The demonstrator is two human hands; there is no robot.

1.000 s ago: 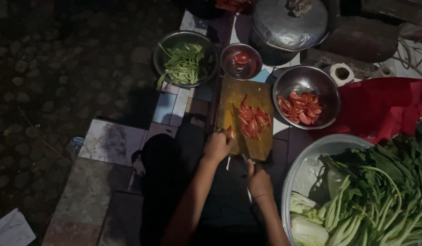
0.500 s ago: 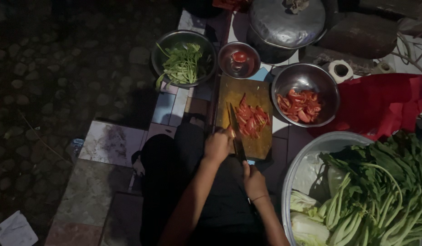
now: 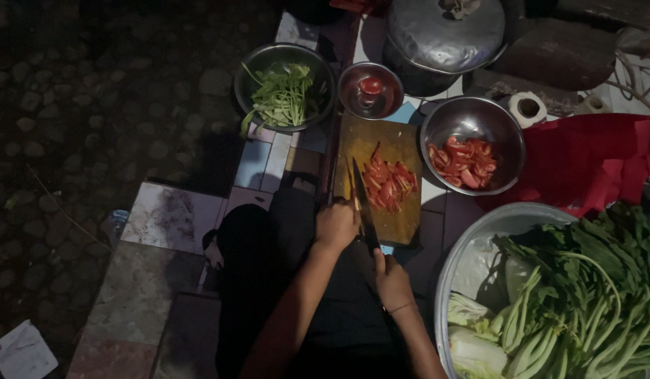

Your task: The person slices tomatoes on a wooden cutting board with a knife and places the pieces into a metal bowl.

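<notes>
Red tomato slices (image 3: 388, 186) on cutting board (image 3: 402, 144); knife (image 3: 362, 203) beside.

head view, steeply downward, moderately near

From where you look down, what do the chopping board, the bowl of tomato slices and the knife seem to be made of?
The chopping board looks like wood: matte brown-yellow, no shine, though the light is dim. The bowl of tomato slices seems to be polished metal, likely steel, with bright reflections on its inner wall. The knife, held in the right hand, has a dark blade, probably metal; its finish is unclear.
</notes>
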